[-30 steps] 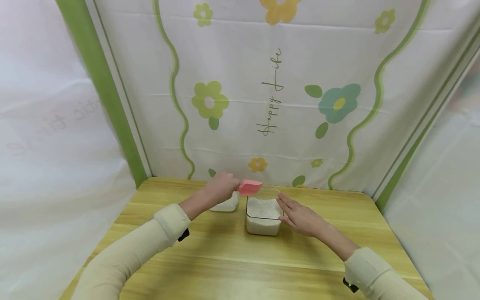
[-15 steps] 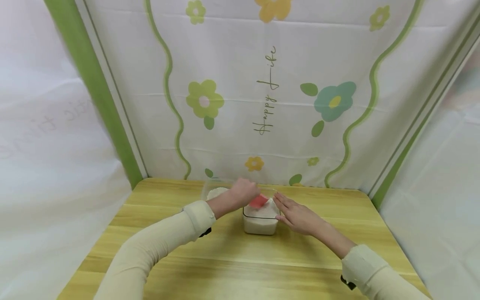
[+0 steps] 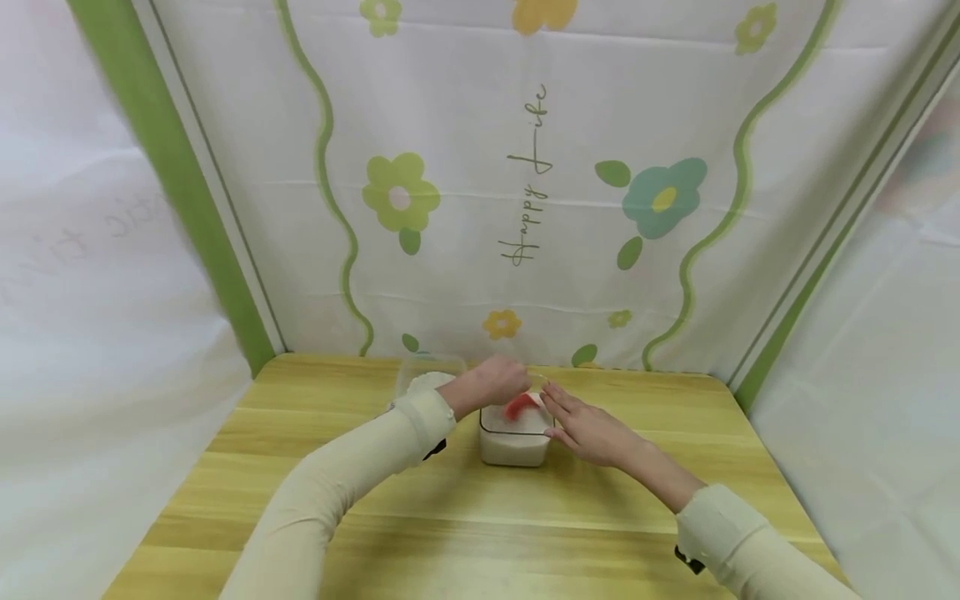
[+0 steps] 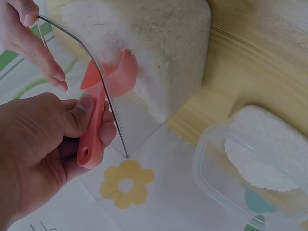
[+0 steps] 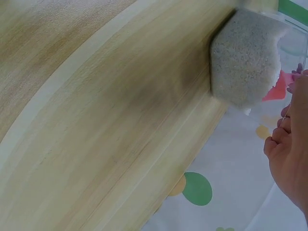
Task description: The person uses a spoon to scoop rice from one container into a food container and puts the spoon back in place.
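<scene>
A pink scoop with a hole in its handle is gripped in my left hand, thumb along the handle. Its bowl dips into the white rice inside a clear, dark-rimmed container. In the left wrist view, the handle sticks out past the rim. My right hand lies with straight fingers against the container's right side, fingertips right at the rim. To the left, a smaller clear tub also holds white grains; my left wrist and sleeve partly cover it in the head view.
Both containers stand near the back edge of a wooden table. Behind it hangs a white curtain printed with flowers, and white sheets enclose the left and right sides.
My left hand has moved right, taking the scoop from above the container's left edge down into the rice. My right hand has stayed at the container's rim.
</scene>
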Available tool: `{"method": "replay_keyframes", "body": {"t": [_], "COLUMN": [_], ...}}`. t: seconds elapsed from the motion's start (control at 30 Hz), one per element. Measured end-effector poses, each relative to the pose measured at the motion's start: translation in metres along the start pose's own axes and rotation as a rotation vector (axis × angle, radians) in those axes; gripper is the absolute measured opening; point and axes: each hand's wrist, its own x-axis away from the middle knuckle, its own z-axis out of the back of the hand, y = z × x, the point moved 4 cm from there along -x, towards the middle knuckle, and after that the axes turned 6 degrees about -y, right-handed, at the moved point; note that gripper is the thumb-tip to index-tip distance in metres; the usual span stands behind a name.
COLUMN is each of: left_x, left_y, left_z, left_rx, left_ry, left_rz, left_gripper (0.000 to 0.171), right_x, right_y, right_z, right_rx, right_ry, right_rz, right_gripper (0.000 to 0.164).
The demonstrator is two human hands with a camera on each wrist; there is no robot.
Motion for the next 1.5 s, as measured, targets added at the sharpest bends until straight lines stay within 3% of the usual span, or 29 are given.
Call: {"method": "replay_keyframes", "body": {"t": [0.3, 0.47, 0.67, 0.9, 1.17, 1.3, 1.5], "left_x": [0.007, 0.011, 0.011, 0.005, 0.002, 0.006, 0.021], "left_y": [-0.004, -0.011, -0.014, -0.012, -0.016, -0.023, -0.031], "left_z": [0.001, 0.002, -0.004, -0.010, -0.014, -0.014, -0.016], "left_rx": [0.081, 0.296, 0.535, 0.603, 0.588, 0.631, 0.749], "left_ry": [-0.054, -0.137, -0.262, -0.282, -0.326, -0.352, -0.327], "left_rz": [-0.073, -0.097, -0.084, -0.079, -0.131, -0.176, -0.212], "left_gripper": [0.016, 0.011, 0.024, 0.038, 0.043, 0.047, 0.052], "right_x": [-0.002, -0.003, -0.002, -0.001, -0.003, -0.003, -0.003], "right_y": [-0.001, -0.002, -0.003, -0.005, -0.005, -0.005, -0.003], "right_z": [-0.003, -0.002, -0.003, 0.000, -0.001, -0.002, -0.003], "right_rx": [-0.023, -0.028, -0.034, -0.045, -0.034, -0.035, -0.013], "right_ry": [0.007, 0.016, 0.002, -0.003, 0.004, 0.014, 0.026], "right_rz": [0.000, -0.006, -0.019, -0.024, -0.015, -0.011, -0.008], "right_gripper": [0.065, 0.065, 0.064, 0.064, 0.064, 0.065, 0.064]}}
